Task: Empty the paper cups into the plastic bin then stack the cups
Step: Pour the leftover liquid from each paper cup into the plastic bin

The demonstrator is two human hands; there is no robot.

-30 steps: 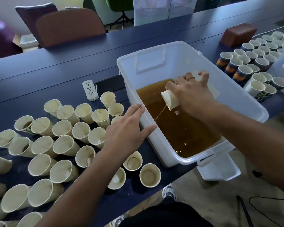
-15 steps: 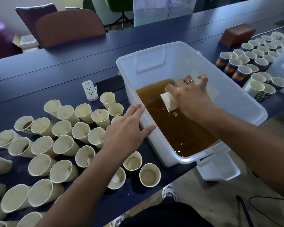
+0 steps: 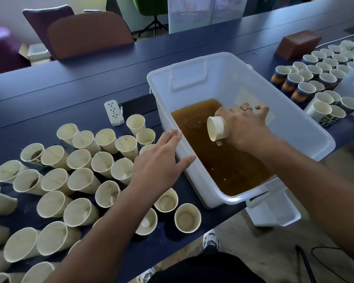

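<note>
A second ago a thin brown stream ran from the tipped paper cup (image 3: 217, 128); now nothing pours, and the cup lies on its side, mouth toward nine o'clock, just above the brown liquid (image 3: 219, 160) in the plastic bin (image 3: 194, 76); I judge it drained and ready to go to the empties. The right hand (image 3: 244, 127) has kept its grip, fingers curled round the cup's base end. The left hand (image 3: 161, 162) has stayed put, fingers straight and spread, holding nothing, hovering at the bin's nine o'clock wall over the empty cups (image 3: 80, 176) that crowd the desk (image 3: 74, 86); none are stacked yet. At two o'clock of the bin stand printed cups (image 3: 307, 86), blue and orange, some green; their lettering is too small to read.
</note>
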